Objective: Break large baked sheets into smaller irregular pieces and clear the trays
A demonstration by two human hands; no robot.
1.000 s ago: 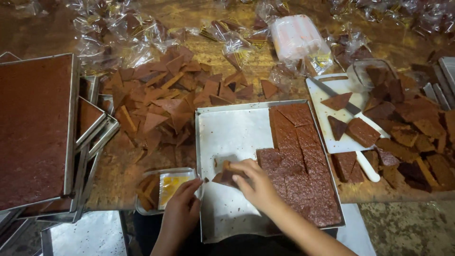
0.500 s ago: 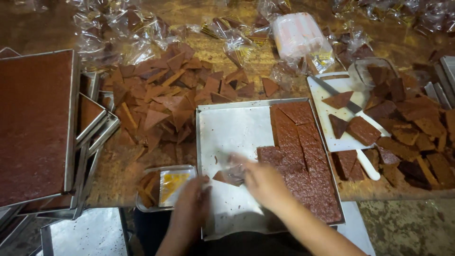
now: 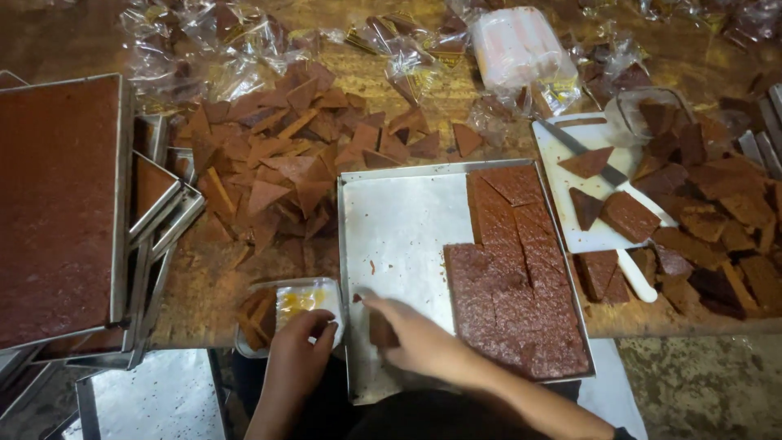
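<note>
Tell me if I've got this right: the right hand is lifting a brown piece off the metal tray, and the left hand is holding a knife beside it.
Not quite. The head view shows the left hand holding a small clear plastic container, not a knife. The knife lies untouched on the white cutting board. The right hand does grip a brown piece over the metal tray.

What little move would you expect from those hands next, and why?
Probably the right hand carries its brown piece left into the small plastic tray: the left hand steadies that tray, which already holds similar pieces beside the metal tray.
</note>
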